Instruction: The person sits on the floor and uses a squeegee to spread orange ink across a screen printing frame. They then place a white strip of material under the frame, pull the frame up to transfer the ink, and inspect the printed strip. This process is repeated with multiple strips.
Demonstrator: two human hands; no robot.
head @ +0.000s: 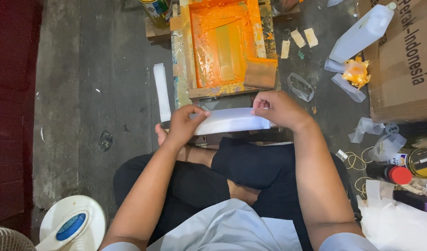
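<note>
I sit cross-legged on a grey floor. Both my hands hold a white stack of sheets or bags (232, 121) in front of my knees. My left hand (183, 125) grips its left end with the thumb on top. My right hand (278, 109) pinches the top right edge with curled fingers. Just beyond the stack lies a wooden printing screen frame (222, 46) smeared with orange ink.
A long white strip (161, 90) lies left of the frame. A white plastic jug (362, 32) and a cardboard box (404, 60) stand at right, with an orange-stained rag (356, 72), tape scraps, a red-capped bottle (390, 173) and a tin (422, 162). A fan base (71, 225) sits lower left.
</note>
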